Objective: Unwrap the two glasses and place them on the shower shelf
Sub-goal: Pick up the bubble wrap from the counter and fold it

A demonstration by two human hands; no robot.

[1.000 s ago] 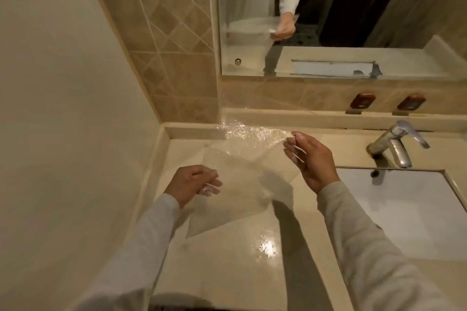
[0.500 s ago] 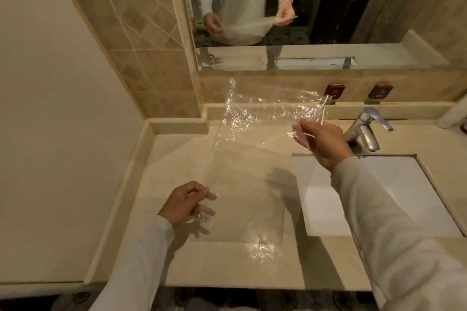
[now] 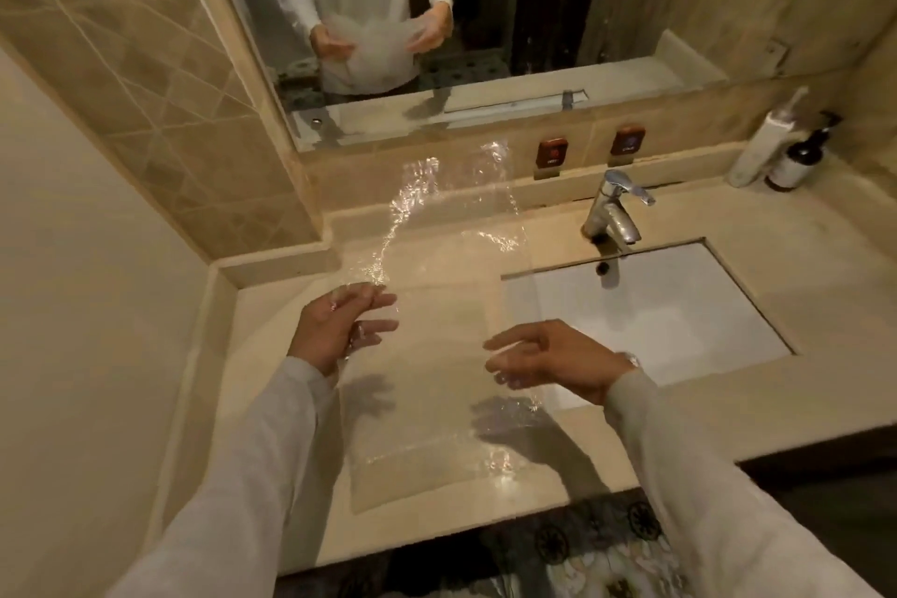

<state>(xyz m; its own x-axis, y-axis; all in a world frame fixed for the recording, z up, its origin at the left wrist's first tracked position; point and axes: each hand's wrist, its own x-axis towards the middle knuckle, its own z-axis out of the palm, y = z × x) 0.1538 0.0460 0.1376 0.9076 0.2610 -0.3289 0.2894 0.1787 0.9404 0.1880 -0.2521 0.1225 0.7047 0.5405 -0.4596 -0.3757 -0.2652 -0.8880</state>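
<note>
Glasses aren't in view; we hold only the wrap [image 3: 427, 354] between left hand [image 3: 335, 335] and right hand [image 3: 553, 362], fingers loosely pinching; it could slip.

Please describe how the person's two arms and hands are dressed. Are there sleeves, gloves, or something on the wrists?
Both arms wear long, loose sleeves of pale off-white fabric, plain and without markings, reaching to the wrists. The left hand and the right hand are bare, with no gloves. At the right wrist, a small shiny object peeks out at the cuff; it may be a watch, but it is too small to tell.
</note>
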